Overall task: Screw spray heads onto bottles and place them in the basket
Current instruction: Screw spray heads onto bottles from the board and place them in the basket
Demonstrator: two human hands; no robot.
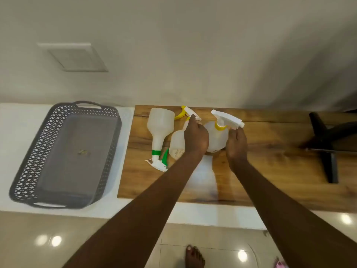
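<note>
Both hands reach mid-frame: left hand (196, 137) pinches the loose spray head (190, 113), right hand (236, 141) spread open beside the upright round bottle (216, 139).

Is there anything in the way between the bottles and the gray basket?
Nothing visible blocks the way. The basket sits to the left of the wooden board, with only bare white counter between them. The nearest bottle, with the green collar, lies at the board's left edge, and the basket holds no bottles.
</note>
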